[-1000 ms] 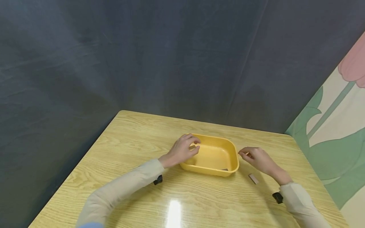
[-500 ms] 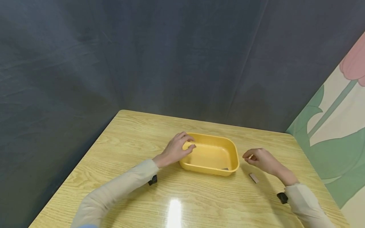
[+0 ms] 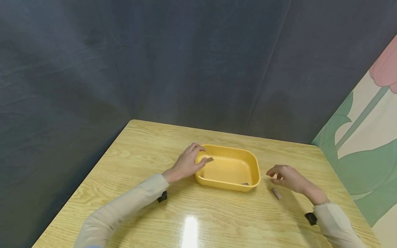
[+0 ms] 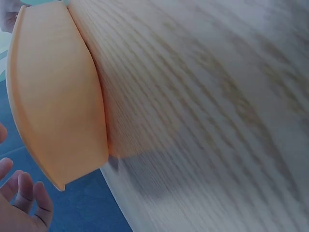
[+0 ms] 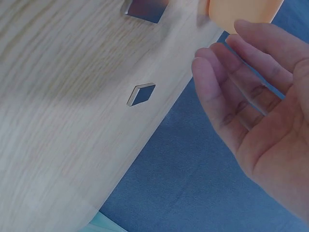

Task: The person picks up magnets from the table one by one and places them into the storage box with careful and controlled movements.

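Observation:
A yellow tray [image 3: 227, 185] stands on the table, its side filling much of the left wrist view. My left hand [image 3: 186, 163] is over the tray's left rim, fingers loosely bent and nothing in them. Just off its thumb, a small brown block [image 3: 210, 160] lies inside the tray. To the right of the tray, my right hand [image 3: 288, 178] hovers over the table with relaxed fingers, holding nothing. A brown block [image 3: 276, 193] lies below it. The right wrist view also shows a smaller diamond-shaped piece [image 5: 142, 94] on the table.
Another small dark piece [image 3: 245, 184] is in the tray's near right corner. The wooden table [image 3: 155, 144] ends at a dark curtain [image 3: 198, 69] behind. A wall with a painted flower [image 3: 366, 137] borders the right side.
My left hand has let go of the brown block, which now lies in the tray, and has drawn back left. The right hand has moved right, away from the tray's rim.

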The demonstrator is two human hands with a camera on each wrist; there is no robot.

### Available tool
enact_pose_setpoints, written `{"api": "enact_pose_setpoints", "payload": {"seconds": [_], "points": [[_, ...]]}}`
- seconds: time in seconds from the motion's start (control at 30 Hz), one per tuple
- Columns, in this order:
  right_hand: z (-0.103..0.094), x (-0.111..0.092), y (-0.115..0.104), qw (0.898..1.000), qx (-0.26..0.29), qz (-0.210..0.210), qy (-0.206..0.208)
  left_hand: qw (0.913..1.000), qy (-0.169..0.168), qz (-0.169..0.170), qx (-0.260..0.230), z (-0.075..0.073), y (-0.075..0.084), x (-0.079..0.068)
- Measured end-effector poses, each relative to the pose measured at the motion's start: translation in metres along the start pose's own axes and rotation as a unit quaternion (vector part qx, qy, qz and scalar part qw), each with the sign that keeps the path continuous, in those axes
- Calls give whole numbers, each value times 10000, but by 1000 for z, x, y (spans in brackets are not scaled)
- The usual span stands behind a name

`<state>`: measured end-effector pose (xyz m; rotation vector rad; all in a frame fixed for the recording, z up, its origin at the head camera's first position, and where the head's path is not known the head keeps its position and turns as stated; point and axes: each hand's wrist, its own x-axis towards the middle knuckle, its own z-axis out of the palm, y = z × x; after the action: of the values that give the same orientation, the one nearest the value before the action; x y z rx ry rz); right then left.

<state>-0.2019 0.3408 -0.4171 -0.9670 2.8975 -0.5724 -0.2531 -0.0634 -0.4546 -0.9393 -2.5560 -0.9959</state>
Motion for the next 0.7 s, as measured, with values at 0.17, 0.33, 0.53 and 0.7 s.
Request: {"api": "enact_pose_setpoints", "payload": {"seconds": [0.17, 0.33, 0.53, 0.7], "points": [[4, -3, 2, 9999, 119, 77, -97, 9998, 81, 29, 200, -1, -5, -2], [7, -7, 2, 9990, 260, 368, -53, 9993, -42, 6, 361, -3, -9, -4], [10, -10, -1, 9979, 254, 592, -74, 9984, -383, -189, 369, -4, -11, -8], [14, -13, -2, 9963, 162, 798, -289, 9967, -612, -256, 470, -5, -12, -11]]}}
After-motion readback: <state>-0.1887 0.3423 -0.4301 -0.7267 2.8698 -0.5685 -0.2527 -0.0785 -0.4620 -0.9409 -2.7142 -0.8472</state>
